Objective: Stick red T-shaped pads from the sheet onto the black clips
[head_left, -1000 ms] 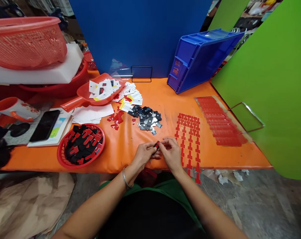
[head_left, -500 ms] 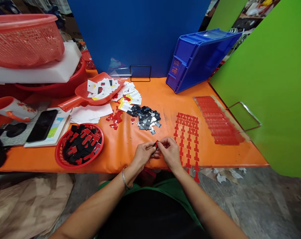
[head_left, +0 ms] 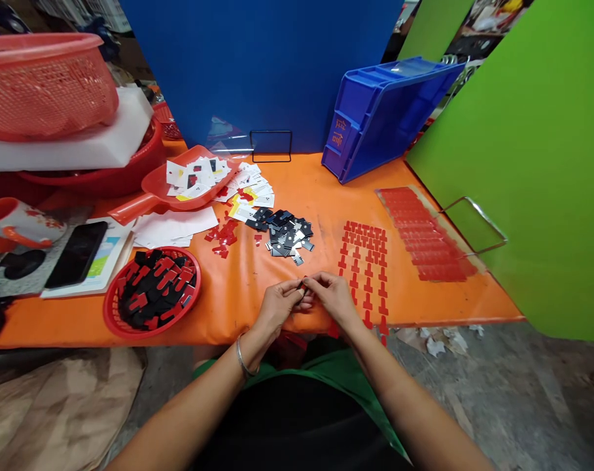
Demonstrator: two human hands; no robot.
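Near the table's front edge, my left hand pinches a small black piece with red on it. Opposite it, my right hand has its thumb and fingertips closed on the same piece, which the fingers largely cover. Just beyond my hands lies a pile of flat black pieces. To the right, red T-shaped stickers stand in rows. At the left, a red basket holds many black pieces with red T shapes on them.
A red dustpan with white cards rests behind the red scraps. A phone and a mug are far left. A blue bin leans at the back; a red sticker sheet lies right.
The view has shifted slightly, so the table things appear a little further left. My fingers have shifted on the small piece, and less of its red shows now.
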